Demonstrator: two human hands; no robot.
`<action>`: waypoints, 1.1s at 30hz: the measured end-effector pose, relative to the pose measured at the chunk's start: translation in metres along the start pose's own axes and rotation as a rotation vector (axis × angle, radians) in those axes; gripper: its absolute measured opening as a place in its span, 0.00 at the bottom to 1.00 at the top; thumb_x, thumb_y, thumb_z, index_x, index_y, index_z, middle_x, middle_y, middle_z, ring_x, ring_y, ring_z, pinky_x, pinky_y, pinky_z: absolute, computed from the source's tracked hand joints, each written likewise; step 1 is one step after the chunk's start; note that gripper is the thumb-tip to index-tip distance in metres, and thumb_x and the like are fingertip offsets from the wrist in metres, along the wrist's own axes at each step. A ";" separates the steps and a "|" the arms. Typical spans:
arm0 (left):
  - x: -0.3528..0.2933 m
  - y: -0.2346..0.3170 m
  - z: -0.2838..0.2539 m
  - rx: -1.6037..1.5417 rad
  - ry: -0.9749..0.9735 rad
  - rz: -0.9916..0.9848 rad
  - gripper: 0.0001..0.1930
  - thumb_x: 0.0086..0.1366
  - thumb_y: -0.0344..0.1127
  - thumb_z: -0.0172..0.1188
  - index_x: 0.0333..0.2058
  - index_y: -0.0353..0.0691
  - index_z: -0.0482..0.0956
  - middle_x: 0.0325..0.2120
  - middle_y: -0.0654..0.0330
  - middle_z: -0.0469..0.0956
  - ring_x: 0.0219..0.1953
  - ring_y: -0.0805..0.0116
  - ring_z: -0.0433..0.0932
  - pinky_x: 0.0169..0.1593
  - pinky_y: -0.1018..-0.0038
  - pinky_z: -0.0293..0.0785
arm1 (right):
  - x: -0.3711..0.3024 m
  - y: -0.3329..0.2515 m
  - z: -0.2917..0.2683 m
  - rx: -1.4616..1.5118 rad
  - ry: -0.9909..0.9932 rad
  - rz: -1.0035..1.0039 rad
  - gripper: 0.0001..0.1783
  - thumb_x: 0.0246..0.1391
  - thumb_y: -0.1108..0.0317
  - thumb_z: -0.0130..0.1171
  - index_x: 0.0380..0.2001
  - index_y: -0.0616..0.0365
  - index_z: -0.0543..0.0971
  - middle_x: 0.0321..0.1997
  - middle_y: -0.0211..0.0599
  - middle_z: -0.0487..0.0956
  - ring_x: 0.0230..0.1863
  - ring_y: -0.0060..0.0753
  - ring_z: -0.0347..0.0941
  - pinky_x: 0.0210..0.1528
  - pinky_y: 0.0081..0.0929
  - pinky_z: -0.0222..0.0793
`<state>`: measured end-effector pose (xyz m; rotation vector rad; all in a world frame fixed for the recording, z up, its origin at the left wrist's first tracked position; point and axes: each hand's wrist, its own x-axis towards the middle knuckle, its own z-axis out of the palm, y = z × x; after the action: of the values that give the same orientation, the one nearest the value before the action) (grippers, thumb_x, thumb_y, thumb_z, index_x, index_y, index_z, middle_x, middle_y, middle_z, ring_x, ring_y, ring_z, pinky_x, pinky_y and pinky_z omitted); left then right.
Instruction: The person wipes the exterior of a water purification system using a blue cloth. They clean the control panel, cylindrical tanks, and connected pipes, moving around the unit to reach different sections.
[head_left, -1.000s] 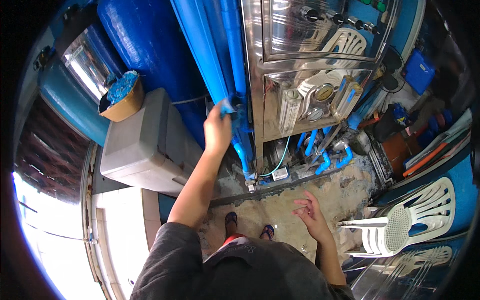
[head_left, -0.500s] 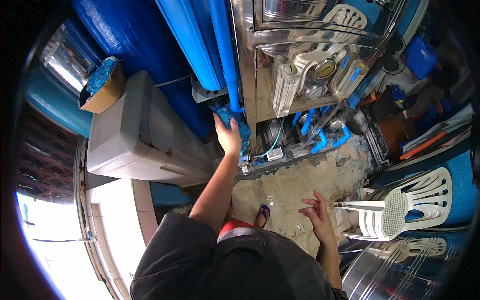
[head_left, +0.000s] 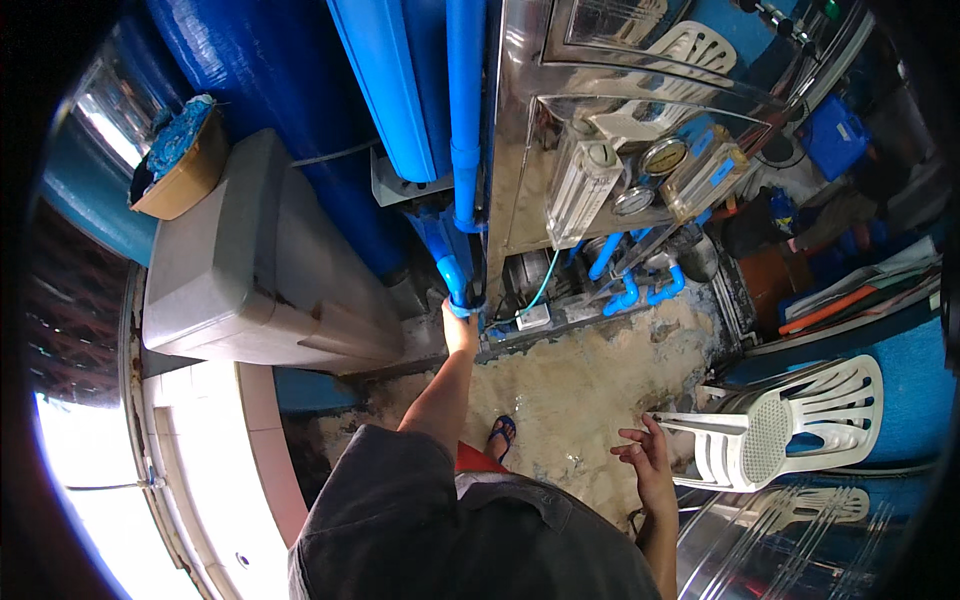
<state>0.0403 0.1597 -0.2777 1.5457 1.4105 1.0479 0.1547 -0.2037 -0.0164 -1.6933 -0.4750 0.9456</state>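
Note:
My left hand [head_left: 459, 330] reaches forward and down to the lower end of a curved blue pipe [head_left: 449, 268], low between the grey bin and the metal cabinet. Its fingers are mostly hidden at the pipe, so their grip and anything in them cannot be made out. The blue cloth seen beside this hand earlier does not show clearly there now. A straight upright blue pipe [head_left: 465, 130] runs down just above the hand. My right hand [head_left: 650, 465] hangs over the floor near the stacked white plastic chairs [head_left: 765, 435], open, with its fingers loosely bent apart and nothing in them.
A grey bin [head_left: 230, 250] with a tan container [head_left: 185, 175] of blue mesh-like material on it stands at left. Blue tanks [head_left: 270, 90] rise behind. A metal cabinet [head_left: 515, 180] carries flow meters [head_left: 585, 185] and gauges. Pipes [head_left: 625, 290] and a cable lie low beneath it.
My left hand has moved lower, from the blue cloth to the curved pipe's lower end, now exposed. My right hand stays open beside the chairs. The view has shifted slightly.

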 end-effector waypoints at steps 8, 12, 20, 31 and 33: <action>0.000 0.071 -0.005 -0.169 0.152 0.058 0.33 0.57 0.26 0.58 0.61 0.33 0.57 0.55 0.42 0.65 0.58 0.46 0.65 0.62 0.62 0.58 | -0.004 0.001 -0.007 0.015 -0.008 -0.080 0.32 0.63 0.58 0.51 0.66 0.55 0.54 0.52 0.43 0.72 0.44 0.35 0.75 0.49 0.30 0.68; 0.000 0.090 0.009 -0.157 0.362 0.246 0.38 0.55 0.21 0.54 0.64 0.31 0.50 0.60 0.40 0.56 0.63 0.44 0.58 0.67 0.61 0.49 | 0.001 0.000 0.000 0.021 -0.016 -0.049 0.33 0.63 0.58 0.51 0.66 0.55 0.54 0.53 0.43 0.72 0.45 0.35 0.75 0.49 0.30 0.68; 0.016 0.069 0.052 -0.256 0.520 -1.122 0.33 0.58 0.28 0.59 0.60 0.34 0.56 0.54 0.39 0.64 0.55 0.44 0.67 0.59 0.56 0.63 | 0.000 -0.006 0.006 0.035 -0.039 -0.020 0.33 0.62 0.61 0.53 0.66 0.54 0.53 0.54 0.43 0.71 0.45 0.32 0.74 0.49 0.29 0.65; -0.009 0.173 -0.031 -0.956 0.104 -0.262 0.18 0.61 0.22 0.46 0.51 0.39 0.69 0.41 0.59 0.75 0.41 0.65 0.75 0.48 0.66 0.72 | -0.009 0.003 -0.016 0.086 0.006 -0.050 0.31 0.62 0.69 0.51 0.65 0.55 0.53 0.53 0.43 0.70 0.46 0.32 0.73 0.51 0.29 0.68; -0.027 0.179 -0.062 -1.016 -0.072 -0.320 0.19 0.61 0.22 0.47 0.52 0.40 0.68 0.45 0.59 0.74 0.44 0.65 0.74 0.49 0.65 0.72 | -0.005 0.006 -0.017 0.087 -0.006 -0.053 0.31 0.62 0.69 0.52 0.65 0.55 0.54 0.53 0.41 0.70 0.46 0.32 0.73 0.51 0.28 0.67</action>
<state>0.0443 0.1196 -0.0907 0.5855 0.7925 1.2049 0.1639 -0.2195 -0.0184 -1.5934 -0.4736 0.9204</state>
